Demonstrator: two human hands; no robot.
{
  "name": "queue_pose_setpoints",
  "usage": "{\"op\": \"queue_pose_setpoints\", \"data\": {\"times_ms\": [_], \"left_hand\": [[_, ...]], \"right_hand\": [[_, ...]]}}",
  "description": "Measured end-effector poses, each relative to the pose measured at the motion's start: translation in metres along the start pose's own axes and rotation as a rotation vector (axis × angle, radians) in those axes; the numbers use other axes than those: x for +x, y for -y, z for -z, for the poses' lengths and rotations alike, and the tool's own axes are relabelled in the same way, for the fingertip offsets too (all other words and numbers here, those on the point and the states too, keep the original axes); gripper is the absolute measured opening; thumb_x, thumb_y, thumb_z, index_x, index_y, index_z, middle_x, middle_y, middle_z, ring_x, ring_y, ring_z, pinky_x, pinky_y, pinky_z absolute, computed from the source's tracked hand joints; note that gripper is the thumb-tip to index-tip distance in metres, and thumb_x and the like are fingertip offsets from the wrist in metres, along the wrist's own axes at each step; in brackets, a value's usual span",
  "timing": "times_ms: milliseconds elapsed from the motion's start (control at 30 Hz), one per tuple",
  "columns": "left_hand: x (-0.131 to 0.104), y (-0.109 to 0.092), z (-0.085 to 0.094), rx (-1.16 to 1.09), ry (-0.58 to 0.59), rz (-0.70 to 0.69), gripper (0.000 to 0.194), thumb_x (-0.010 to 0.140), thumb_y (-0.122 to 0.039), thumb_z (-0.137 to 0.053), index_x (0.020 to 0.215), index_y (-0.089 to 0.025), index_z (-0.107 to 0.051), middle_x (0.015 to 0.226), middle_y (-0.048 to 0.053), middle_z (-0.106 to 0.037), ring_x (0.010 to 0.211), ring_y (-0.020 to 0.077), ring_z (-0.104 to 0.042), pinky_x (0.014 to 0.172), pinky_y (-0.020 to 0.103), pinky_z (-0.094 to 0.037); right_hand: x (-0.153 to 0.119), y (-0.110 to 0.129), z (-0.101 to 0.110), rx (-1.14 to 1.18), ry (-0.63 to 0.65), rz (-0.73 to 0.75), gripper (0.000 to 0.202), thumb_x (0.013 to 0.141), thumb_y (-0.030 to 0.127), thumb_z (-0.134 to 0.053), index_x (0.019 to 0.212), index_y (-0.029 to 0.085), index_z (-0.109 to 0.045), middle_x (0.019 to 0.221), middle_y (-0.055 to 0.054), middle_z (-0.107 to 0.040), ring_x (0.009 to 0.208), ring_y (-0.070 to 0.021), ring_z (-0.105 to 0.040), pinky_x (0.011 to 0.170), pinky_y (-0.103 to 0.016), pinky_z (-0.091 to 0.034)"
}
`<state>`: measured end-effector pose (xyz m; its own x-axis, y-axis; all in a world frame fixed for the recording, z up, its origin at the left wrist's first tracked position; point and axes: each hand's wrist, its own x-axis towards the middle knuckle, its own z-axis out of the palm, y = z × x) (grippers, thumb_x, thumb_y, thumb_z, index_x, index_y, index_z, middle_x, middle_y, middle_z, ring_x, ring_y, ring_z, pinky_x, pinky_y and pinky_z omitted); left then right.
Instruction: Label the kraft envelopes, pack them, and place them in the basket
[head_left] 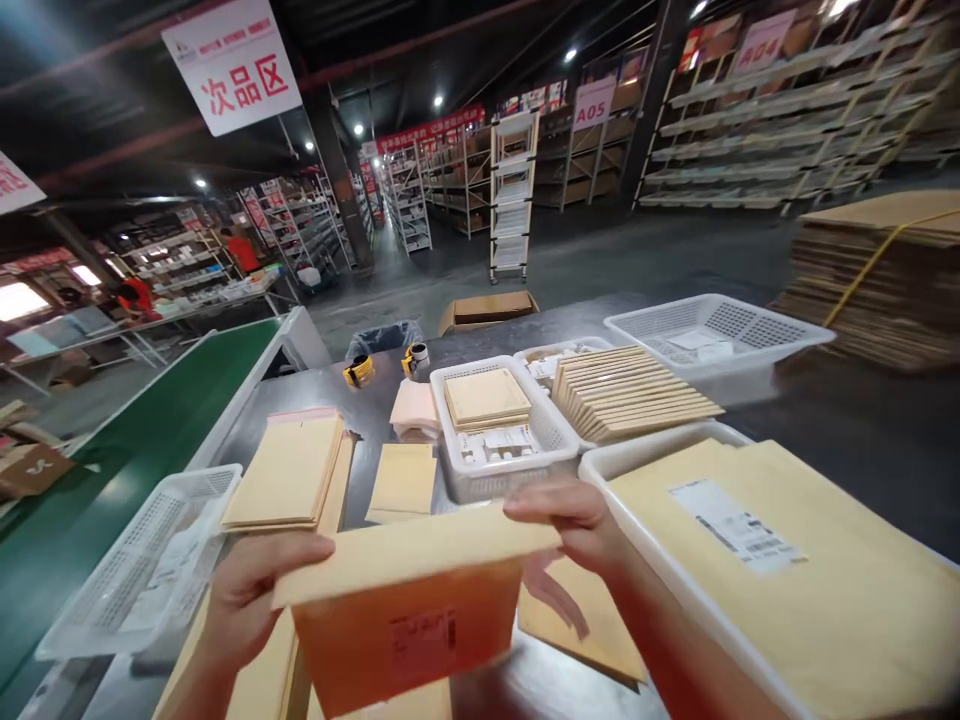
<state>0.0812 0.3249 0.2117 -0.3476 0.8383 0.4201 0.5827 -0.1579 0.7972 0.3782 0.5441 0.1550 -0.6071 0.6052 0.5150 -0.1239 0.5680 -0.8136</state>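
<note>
A kraft padded envelope (409, 600) with a printed label on its shaded front is held up between my two hands, just above the metal table (480, 350). Its top is folded over into a broad flat flap facing up. My left hand (251, 590) pinches the left corner of that fold, thumb along the edge. At the other end, my right hand (566, 515) has its fingers closed on the right corner. A translucent strip (556, 595) hangs below my right hand, over another envelope (589, 630) lying on the table.
Stacked envelopes (289, 470) lie at left beside a white basket (161, 560). Further baskets (506, 485) hold envelopes and small boxes. A large labelled envelope (795, 570) fills the right-hand bin. Tape dispensers (360, 371) stand at the far edge; a green conveyor (157, 430) runs along the left.
</note>
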Motion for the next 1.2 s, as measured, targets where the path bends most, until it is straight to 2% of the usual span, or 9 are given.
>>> {"op": "queue_pose_setpoints", "data": {"times_ms": [100,200,367,533,667,833,1033,1100,1200], "left_hand": [[-0.002,-0.004,0.018,-0.047,0.100,-0.044,0.024,0.072,-0.047,-0.068,0.076,-0.027,-0.080,0.080,0.008,-0.078,0.076,0.0275,-0.071,0.068,0.036,-0.059],[-0.003,-0.011,0.026,0.025,-0.049,-0.069,0.020,0.071,-0.044,-0.069,0.073,-0.027,-0.079,0.080,0.005,-0.077,0.080,0.0235,-0.070,0.071,0.028,-0.057],[0.000,-0.024,0.016,-0.044,0.023,-0.123,0.019,0.075,-0.040,-0.065,0.075,-0.025,-0.078,0.078,0.004,-0.077,0.076,0.0228,-0.071,0.064,0.027,-0.057],[-0.002,-0.035,0.004,-0.141,-0.262,0.064,0.011,0.068,-0.032,-0.073,0.075,-0.024,-0.077,0.088,0.002,-0.076,0.087,0.0231,-0.069,0.072,0.026,-0.058],[-0.003,-0.035,-0.004,-0.222,-0.359,0.138,0.009,0.065,-0.025,-0.075,0.073,-0.023,-0.076,0.089,0.000,-0.076,0.086,0.0192,-0.068,0.072,0.020,-0.056],[0.002,-0.026,0.010,-0.094,-0.172,0.040,0.015,0.063,-0.029,-0.077,0.077,-0.025,-0.077,0.088,0.003,-0.077,0.082,0.0228,-0.069,0.069,0.026,-0.057],[0.016,-0.035,0.031,0.112,0.184,-0.258,0.019,0.076,-0.028,-0.060,0.071,-0.026,-0.078,0.067,0.004,-0.075,0.061,0.0187,-0.067,0.057,0.025,-0.053],[0.020,-0.037,0.028,0.024,0.186,-0.226,0.021,0.077,-0.028,-0.058,0.067,-0.022,-0.075,0.061,0.004,-0.071,0.055,0.0180,-0.064,0.050,0.024,-0.050],[0.022,-0.038,0.013,-0.110,0.056,-0.127,0.026,0.079,-0.037,-0.057,0.063,-0.018,-0.067,0.055,0.003,-0.062,0.053,0.0159,-0.058,0.046,0.023,-0.046]], "right_hand": [[-0.001,0.004,0.017,0.206,0.148,0.053,0.033,0.084,0.049,-0.060,0.072,0.024,-0.078,0.072,-0.007,-0.073,0.058,-0.0177,-0.066,0.051,-0.027,-0.051],[-0.002,0.007,0.022,0.276,0.065,0.020,0.024,0.087,0.035,-0.058,0.086,0.021,-0.076,0.074,-0.006,-0.071,0.043,-0.0100,-0.052,0.040,-0.023,-0.041],[-0.004,0.007,-0.002,0.307,-0.004,-0.092,0.032,0.092,0.044,-0.052,0.100,0.018,-0.069,0.085,-0.009,-0.072,0.045,-0.0086,-0.047,0.041,-0.022,-0.037],[-0.007,0.000,-0.019,0.433,0.082,-0.020,0.060,0.080,0.069,-0.056,0.115,0.020,-0.063,0.078,-0.006,-0.068,0.055,-0.0126,-0.055,0.047,-0.023,-0.041],[-0.007,0.006,-0.023,0.258,0.013,0.088,0.047,0.083,0.045,-0.067,0.125,0.026,-0.057,0.085,-0.003,-0.070,0.065,-0.0140,-0.062,0.055,-0.022,-0.047],[0.003,0.020,-0.017,0.090,-0.095,0.425,0.030,0.087,0.027,-0.062,0.117,0.029,-0.066,0.083,-0.001,-0.074,0.068,-0.0134,-0.067,0.059,-0.020,-0.049],[0.002,0.022,0.002,0.080,0.021,0.409,0.025,0.088,0.019,-0.054,0.103,0.025,-0.073,0.073,-0.001,-0.072,0.059,-0.0126,-0.064,0.054,-0.021,-0.049],[0.000,0.022,0.004,0.068,0.041,0.386,0.028,0.091,0.021,-0.047,0.097,0.024,-0.074,0.070,-0.001,-0.072,0.055,-0.0128,-0.062,0.056,-0.023,-0.049],[-0.001,0.025,0.000,0.058,-0.005,0.390,0.032,0.094,0.028,-0.042,0.091,0.023,-0.074,0.066,-0.002,-0.070,0.053,-0.0136,-0.059,0.055,-0.026,-0.047]]}}
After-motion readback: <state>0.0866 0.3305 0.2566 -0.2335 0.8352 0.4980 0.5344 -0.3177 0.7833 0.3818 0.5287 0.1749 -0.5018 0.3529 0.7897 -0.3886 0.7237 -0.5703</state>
